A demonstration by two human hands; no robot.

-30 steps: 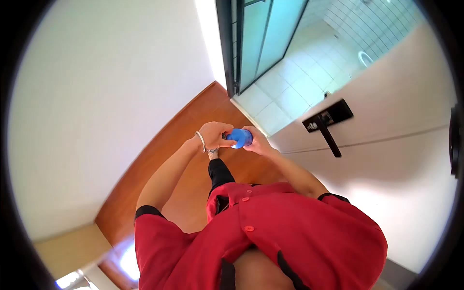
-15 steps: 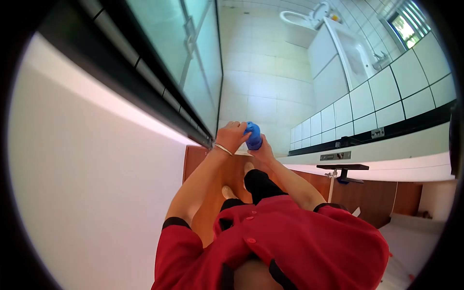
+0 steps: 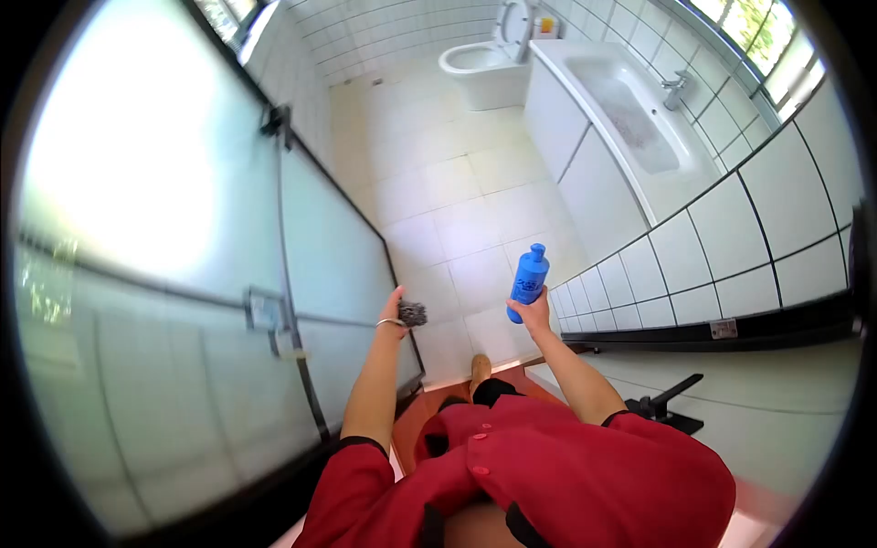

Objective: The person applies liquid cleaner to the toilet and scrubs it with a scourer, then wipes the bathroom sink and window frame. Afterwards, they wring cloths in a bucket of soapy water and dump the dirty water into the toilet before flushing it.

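Observation:
My right hand (image 3: 537,313) is wrapped round the lower part of a blue bottle (image 3: 529,277) with a blue cap and dark printing on its side. The bottle is held nearly upright in the picture, tilted slightly to the right. Off to the left, my left hand (image 3: 392,309), with a pale bangle at the wrist, is closed on a dark grey, shaggy scouring pad (image 3: 413,314) that looks like steel wool. Most of its fingers are hidden.
A frosted glass shower screen (image 3: 333,210) with a black frame runs along the left. A white sink (image 3: 658,155) on a cabinet (image 3: 585,155) stands at right, a toilet (image 3: 484,64) at the back. The door handle (image 3: 671,397) juts in at lower right.
My hands were together at the blue bottle and are now apart. The scouring pad has come into view at my left hand. My body has moved forward into the doorway.

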